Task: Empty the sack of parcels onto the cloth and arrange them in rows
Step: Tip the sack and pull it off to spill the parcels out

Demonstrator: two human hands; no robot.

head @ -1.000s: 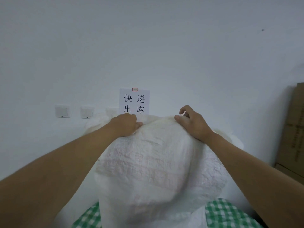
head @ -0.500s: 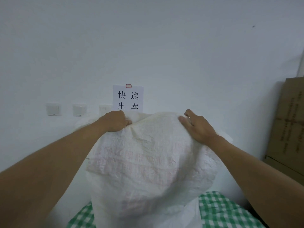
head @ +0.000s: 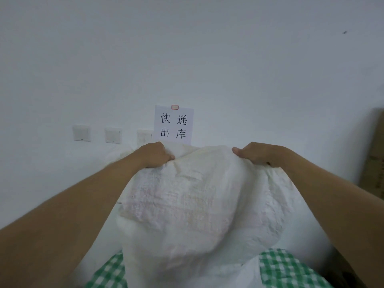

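Three white wall switches (head: 112, 134) sit in a row at about 10 o'clock from frame centre, the rightmost partly behind a paper sign (head: 173, 125) w/ four black characters and a small red tab on its top edge.

Left hand (head: 154, 154) – approx 11 o'clock of the sack – has its fingers curled tight into a bunch of the fabric at the sack's upper left; knuckles up, thumb tip pressing into the weave. Forearm runs down to the 8 o'clock corner.

The white woven sack (head: 193, 204) fills the centre and lower middle, held up off the surface, bulging and creased, w/ faint pink print on its face. No parcels visible – can't tell what's inside. Its lower end hangs over a green-and-white checked cloth (head: 286, 267), which shows at 5 and 7 o'clock either side of the sack.

Right hand (head: 257, 154), at 1 o'clock of the sack, grips the upper right edge the same way: fingers wrapped over the fabric, thumb pointing inward along the top. Forearm leads off to 4 o'clock.

Far right, at 3 o'clock, brown cardboard boxes (head: 374, 154) stand against the wall, cut off by the frame edge.
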